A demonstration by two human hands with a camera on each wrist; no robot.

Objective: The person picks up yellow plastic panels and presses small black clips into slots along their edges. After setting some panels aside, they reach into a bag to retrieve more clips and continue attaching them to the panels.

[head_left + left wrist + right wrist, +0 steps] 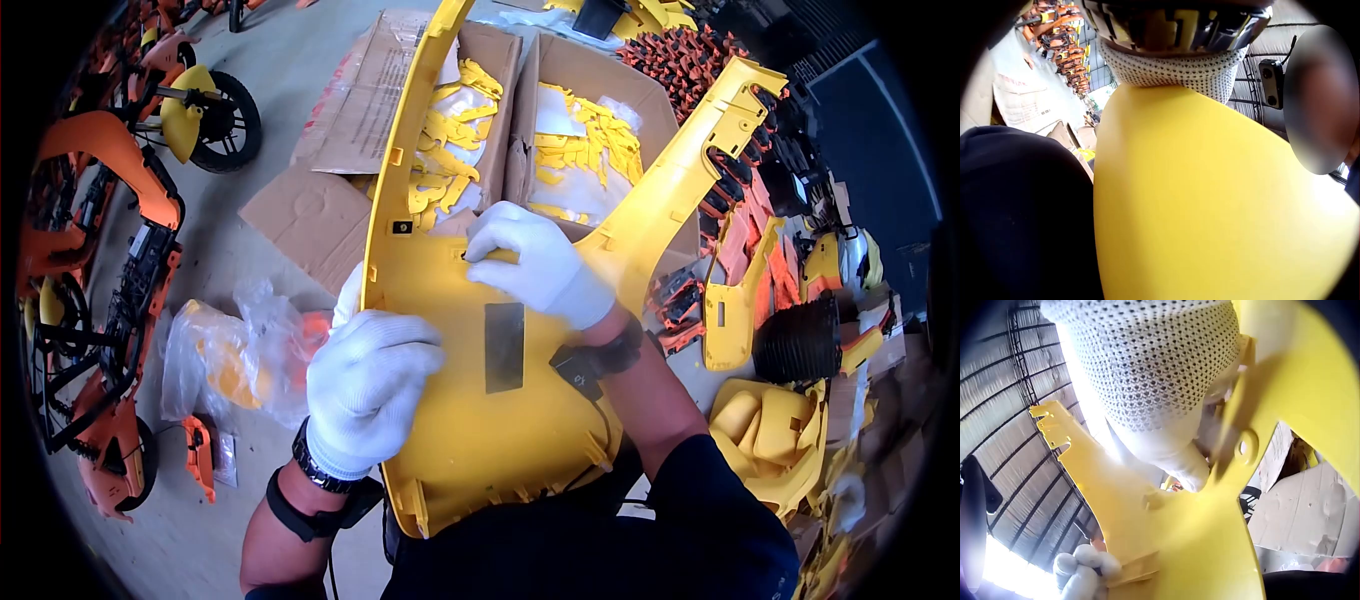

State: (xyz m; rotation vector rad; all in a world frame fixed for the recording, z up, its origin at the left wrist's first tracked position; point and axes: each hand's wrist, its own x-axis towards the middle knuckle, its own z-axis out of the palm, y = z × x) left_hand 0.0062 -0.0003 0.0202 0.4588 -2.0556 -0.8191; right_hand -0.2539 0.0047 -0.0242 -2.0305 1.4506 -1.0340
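A large yellow plastic panel with two long arms lies inner side up before the person, a dark rectangle at its middle. The gloved left hand grips its left edge with curled fingers; in the left wrist view the glove shows above the panel's smooth outer face. Over the upper part, the right hand bends its fingers and pinches a small dark piece at the panel, largely hidden by the fingertips. A black clip sits on the left arm. In the right wrist view, the right fingertips are down at the panel.
Two cardboard boxes of yellow parts stand beyond the panel. At left are orange frames, a wheel and a plastic bag. Stacked yellow parts and a black stack are at right.
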